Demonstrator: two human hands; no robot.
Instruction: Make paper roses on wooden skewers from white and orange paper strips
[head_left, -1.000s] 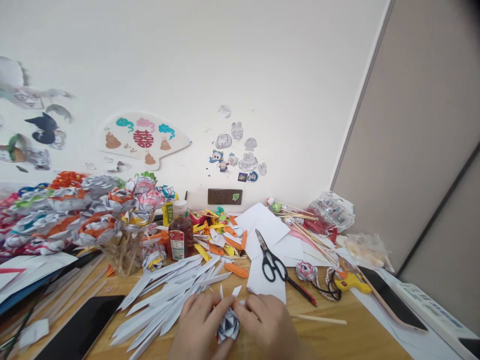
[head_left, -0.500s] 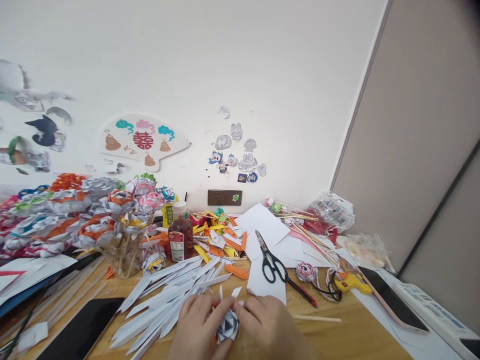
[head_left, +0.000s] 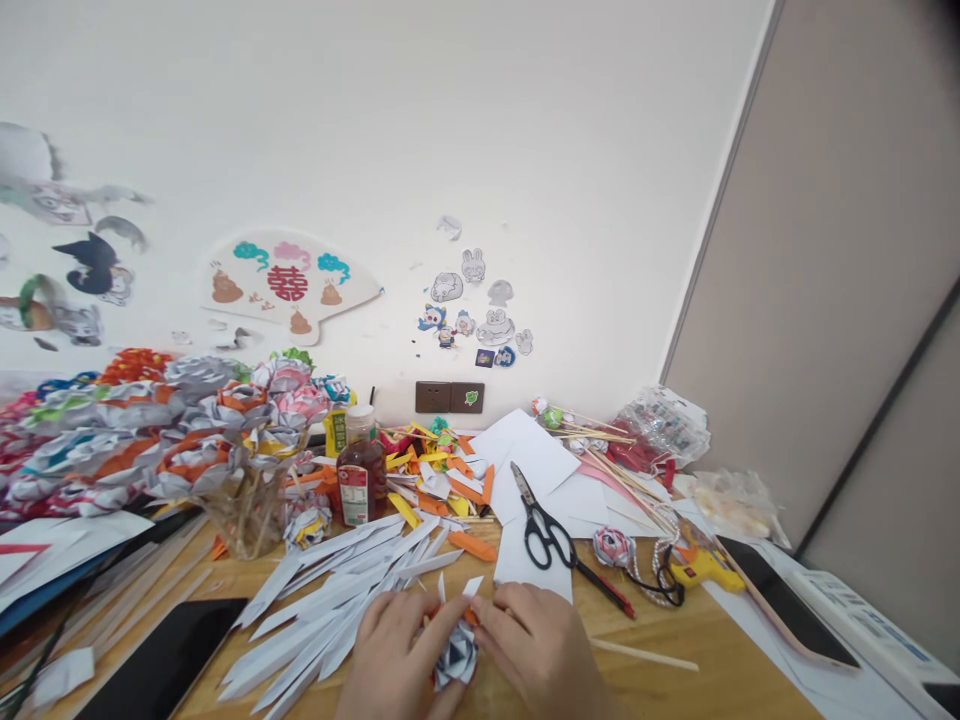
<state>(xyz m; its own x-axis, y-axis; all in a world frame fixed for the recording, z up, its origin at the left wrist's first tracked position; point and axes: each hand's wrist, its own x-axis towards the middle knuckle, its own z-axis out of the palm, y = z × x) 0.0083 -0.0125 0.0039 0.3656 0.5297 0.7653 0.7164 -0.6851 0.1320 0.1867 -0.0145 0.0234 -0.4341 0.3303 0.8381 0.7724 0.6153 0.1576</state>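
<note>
Both my hands meet at the bottom middle over a small rolled paper flower [head_left: 455, 655] printed in white and dark blue. My left hand [head_left: 394, 655] curls round its left side with fingers pinched on it. My right hand [head_left: 536, 645] presses on its right side, fingertips closed against the paper. Two white paper tips [head_left: 471, 586] and a bit of orange stick up between the fingers. The flower rests just above the wooden table [head_left: 675, 680].
White paper strips [head_left: 337, 590] fan out to the left. Black scissors [head_left: 544, 520], a yellow glue gun [head_left: 701, 570], a brown bottle [head_left: 361, 478], skewers [head_left: 615, 465], a glass jar [head_left: 247, 505], paper flowers [head_left: 150, 420], a dark tablet [head_left: 161, 660] and a phone [head_left: 780, 600] surround the hands.
My hands have shifted slightly on the flower; a little orange paper now shows between the fingers. The view tilted a touch.
</note>
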